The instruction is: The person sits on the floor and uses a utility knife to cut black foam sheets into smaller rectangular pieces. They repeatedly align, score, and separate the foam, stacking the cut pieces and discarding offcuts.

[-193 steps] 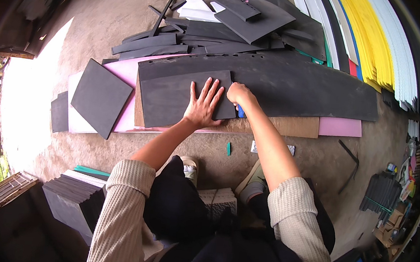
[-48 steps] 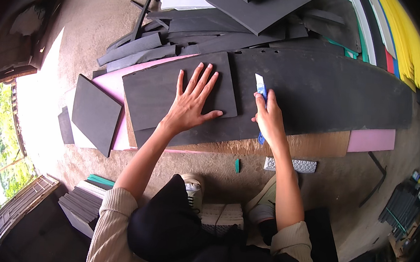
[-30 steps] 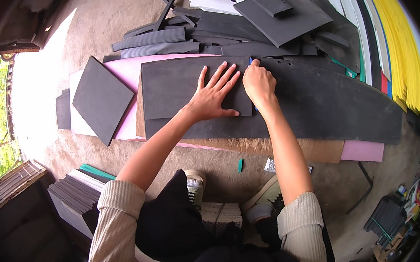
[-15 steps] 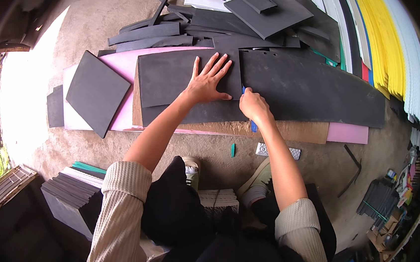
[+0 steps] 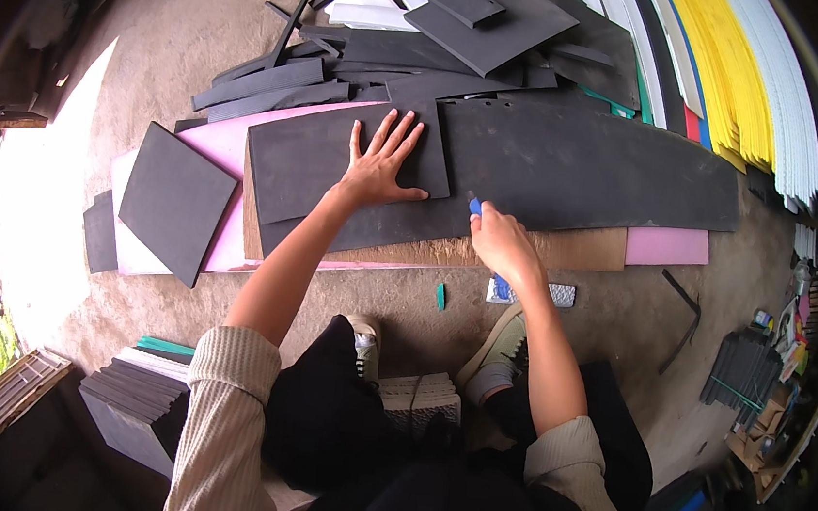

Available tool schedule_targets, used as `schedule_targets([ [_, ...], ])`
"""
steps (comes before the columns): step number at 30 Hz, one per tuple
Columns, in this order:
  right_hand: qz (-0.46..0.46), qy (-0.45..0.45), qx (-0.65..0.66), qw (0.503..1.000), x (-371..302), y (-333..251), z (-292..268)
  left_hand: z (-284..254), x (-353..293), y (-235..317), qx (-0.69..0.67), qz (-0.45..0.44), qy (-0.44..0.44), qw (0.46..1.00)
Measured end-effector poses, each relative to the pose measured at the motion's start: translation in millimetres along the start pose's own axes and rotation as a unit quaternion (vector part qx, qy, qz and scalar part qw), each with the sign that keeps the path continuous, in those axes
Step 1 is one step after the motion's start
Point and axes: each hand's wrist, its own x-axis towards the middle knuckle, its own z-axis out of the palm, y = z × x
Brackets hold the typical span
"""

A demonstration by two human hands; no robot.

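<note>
My left hand (image 5: 375, 173) presses flat with spread fingers on a smaller black foam sheet (image 5: 295, 163). That piece lies on top of a long black foam sheet (image 5: 602, 165), toward its left end. My right hand (image 5: 507, 247) is closed around a blue utility knife (image 5: 475, 207). The knife's tip is over the long sheet, just right of the smaller sheet's near right corner; whether the blade touches is too small to tell. Beneath them are a brown board (image 5: 580, 248) and a pink sheet (image 5: 668, 246).
A loose black square (image 5: 178, 201) lies at the left. Black offcuts (image 5: 437, 52) are heaped at the far side. Yellow sheets (image 5: 712, 68) stand at the far right. A white textured block (image 5: 558, 295) and a green scrap (image 5: 440, 296) lie near my shoes.
My right hand has drawn the knife toward me, away from the smaller sheet's right edge. My left hand stays pressed on that sheet. The whole view has shifted slightly.
</note>
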Motion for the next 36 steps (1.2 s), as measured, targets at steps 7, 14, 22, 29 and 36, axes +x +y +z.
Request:
schedule_targets([
  [7, -0.078, 0.164, 0.026, 0.983, 97, -15, -7, -6, 7, 11, -0.021, 0.023, -0.007, 0.999],
  [14, -0.119, 0.159, 0.051, 0.979, 139, -36, 6, -10, 3, 7, -0.017, 0.008, -0.033, 0.999],
  [22, -0.050, -0.055, 0.070, 0.995, 127, -38, -22, -7, 2, 8, 0.003, 0.004, -0.029, 1.000],
  [29, -0.032, -0.037, 0.025, 0.998, 77, -11, 7, -9, 7, 12, 0.017, 0.005, -0.026, 1.000],
  [36, -0.052, -0.020, 0.002, 0.998, 21, 12, 42, -7, 2, 10, 0.020, -0.004, -0.032, 0.999],
])
